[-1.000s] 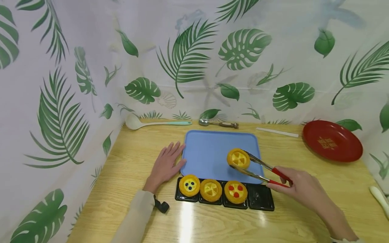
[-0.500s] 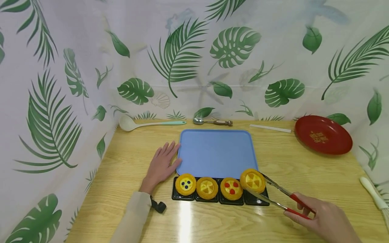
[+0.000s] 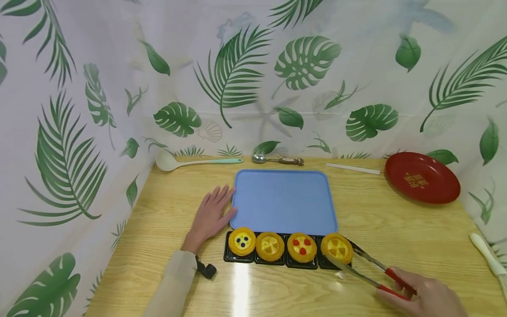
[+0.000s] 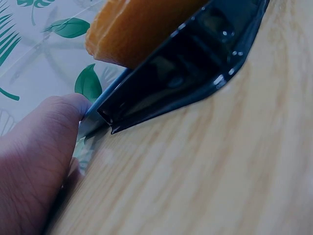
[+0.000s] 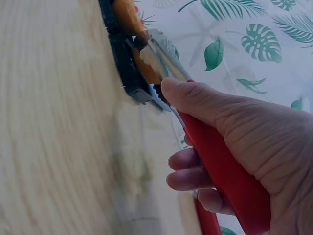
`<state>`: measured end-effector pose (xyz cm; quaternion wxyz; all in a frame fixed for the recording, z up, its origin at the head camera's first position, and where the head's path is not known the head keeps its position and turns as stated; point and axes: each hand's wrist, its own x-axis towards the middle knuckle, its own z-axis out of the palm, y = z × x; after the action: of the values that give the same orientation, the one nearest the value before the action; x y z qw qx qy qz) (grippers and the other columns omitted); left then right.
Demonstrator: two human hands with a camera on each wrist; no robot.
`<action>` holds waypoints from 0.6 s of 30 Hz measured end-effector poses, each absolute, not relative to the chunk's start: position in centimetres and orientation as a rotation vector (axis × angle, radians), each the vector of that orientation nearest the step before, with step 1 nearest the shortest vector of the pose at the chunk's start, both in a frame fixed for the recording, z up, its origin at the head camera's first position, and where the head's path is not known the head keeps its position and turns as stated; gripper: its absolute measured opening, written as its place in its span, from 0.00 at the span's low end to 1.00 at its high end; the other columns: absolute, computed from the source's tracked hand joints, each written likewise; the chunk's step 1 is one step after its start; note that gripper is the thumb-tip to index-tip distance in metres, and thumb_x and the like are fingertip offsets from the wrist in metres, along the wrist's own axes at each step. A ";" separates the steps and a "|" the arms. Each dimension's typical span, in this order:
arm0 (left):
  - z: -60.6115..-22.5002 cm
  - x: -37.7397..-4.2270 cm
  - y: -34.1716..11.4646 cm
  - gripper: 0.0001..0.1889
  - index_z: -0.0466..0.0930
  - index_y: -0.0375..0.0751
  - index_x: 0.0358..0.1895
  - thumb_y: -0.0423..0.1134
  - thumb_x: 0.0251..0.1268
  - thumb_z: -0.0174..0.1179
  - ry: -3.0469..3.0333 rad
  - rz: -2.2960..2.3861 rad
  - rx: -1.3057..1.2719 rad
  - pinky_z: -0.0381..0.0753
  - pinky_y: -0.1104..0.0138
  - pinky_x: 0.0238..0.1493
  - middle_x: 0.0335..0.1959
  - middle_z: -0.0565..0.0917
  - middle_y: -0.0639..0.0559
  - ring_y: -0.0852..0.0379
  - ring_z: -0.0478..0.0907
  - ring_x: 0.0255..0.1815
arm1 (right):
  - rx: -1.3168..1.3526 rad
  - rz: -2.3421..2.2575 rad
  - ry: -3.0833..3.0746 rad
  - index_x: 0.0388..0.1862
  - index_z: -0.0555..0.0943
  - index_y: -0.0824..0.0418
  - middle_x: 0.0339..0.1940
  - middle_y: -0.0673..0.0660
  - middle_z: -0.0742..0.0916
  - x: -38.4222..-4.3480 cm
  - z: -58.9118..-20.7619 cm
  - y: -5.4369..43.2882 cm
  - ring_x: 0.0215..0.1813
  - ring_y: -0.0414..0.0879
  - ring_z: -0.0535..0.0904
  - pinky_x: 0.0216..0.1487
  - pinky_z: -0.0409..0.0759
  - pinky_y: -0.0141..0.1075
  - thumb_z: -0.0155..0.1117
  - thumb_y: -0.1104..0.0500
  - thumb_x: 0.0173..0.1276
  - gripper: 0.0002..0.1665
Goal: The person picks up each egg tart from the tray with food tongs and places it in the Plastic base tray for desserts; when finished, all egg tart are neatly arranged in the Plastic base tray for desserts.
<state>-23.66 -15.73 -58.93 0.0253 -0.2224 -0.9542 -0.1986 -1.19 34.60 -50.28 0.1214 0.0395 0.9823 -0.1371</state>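
Observation:
My right hand (image 3: pixel 425 293) grips the red handles of metal tongs (image 3: pixel 362 276), seen close up as a red handle (image 5: pixel 222 166) in the right wrist view. The tongs' tips flank an egg tart with wedge-shaped topping (image 3: pixel 337 249), which sits in the rightmost compartment of a black tray (image 3: pixel 301 266). Three more tarts fill the other compartments: one with blue dots (image 3: pixel 242 241), one with wedges (image 3: pixel 270 246) and one with red dots (image 3: pixel 302 247). My left hand (image 3: pixel 210 214) lies flat with fingers spread, thumb and fingertips at the left edge of the blue tray (image 3: pixel 283 200).
Along the back lie a ladle (image 3: pixel 168 162), a small scoop with a brown handle (image 3: pixel 277 160) and white chopsticks (image 3: pixel 352 168). A red oval plate (image 3: pixel 423 178) stands at the back right. A brush with a pale handle (image 3: pixel 485 252) lies at the right edge.
The tongs have carried the wedge-topped tart from above the blue tray rightward and toward me, down into the black tray's rightmost compartment. The left hand stays at the blue tray's edge.

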 end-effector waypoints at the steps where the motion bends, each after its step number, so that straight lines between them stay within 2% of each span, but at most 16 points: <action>1: -58.9 -23.7 -15.7 0.36 0.49 0.59 0.86 0.64 0.82 0.41 -2.955 -0.610 -0.684 0.41 0.48 0.85 0.87 0.51 0.53 0.47 0.42 0.87 | 0.121 -0.401 2.849 0.69 0.79 0.69 0.16 0.47 0.72 -1.3 -50.5 34.6 0.22 0.44 0.67 0.26 0.60 0.34 0.69 0.26 0.63 0.54; 8: -58.7 -23.7 -15.8 0.36 0.50 0.59 0.86 0.64 0.82 0.41 -2.950 -0.612 -0.686 0.42 0.48 0.85 0.86 0.52 0.52 0.47 0.43 0.87 | 0.152 -0.430 2.816 0.70 0.79 0.68 0.18 0.47 0.73 -1.6 -51.3 34.4 0.22 0.44 0.68 0.26 0.58 0.35 0.67 0.20 0.58 0.60; 14: -58.8 -23.7 -15.8 0.36 0.49 0.59 0.86 0.64 0.82 0.40 -2.963 -0.602 -0.685 0.41 0.49 0.85 0.87 0.51 0.53 0.48 0.42 0.88 | 0.182 -0.504 2.834 0.70 0.78 0.69 0.19 0.47 0.74 -1.7 -51.1 34.4 0.22 0.44 0.68 0.26 0.59 0.34 0.70 0.22 0.58 0.60; 17: -58.7 -23.6 -15.7 0.36 0.49 0.59 0.86 0.64 0.82 0.41 -2.964 -0.606 -0.680 0.41 0.49 0.85 0.87 0.51 0.53 0.48 0.42 0.87 | 0.164 -0.596 2.951 0.66 0.81 0.70 0.18 0.47 0.74 -1.6 -50.8 34.3 0.21 0.41 0.67 0.24 0.59 0.32 0.75 0.28 0.58 0.54; 18: -58.7 -23.6 -15.7 0.36 0.50 0.59 0.86 0.64 0.82 0.41 -2.961 -0.611 -0.679 0.41 0.49 0.85 0.86 0.51 0.53 0.48 0.42 0.87 | 0.150 -0.635 3.012 0.61 0.84 0.68 0.17 0.46 0.73 -1.7 -50.8 34.3 0.20 0.40 0.66 0.23 0.59 0.32 0.78 0.31 0.58 0.48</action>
<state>-23.56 -15.73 -58.65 0.0216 -0.2191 -0.9554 -0.1970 -1.68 34.27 -50.77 0.0299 0.0487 0.9769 -0.2060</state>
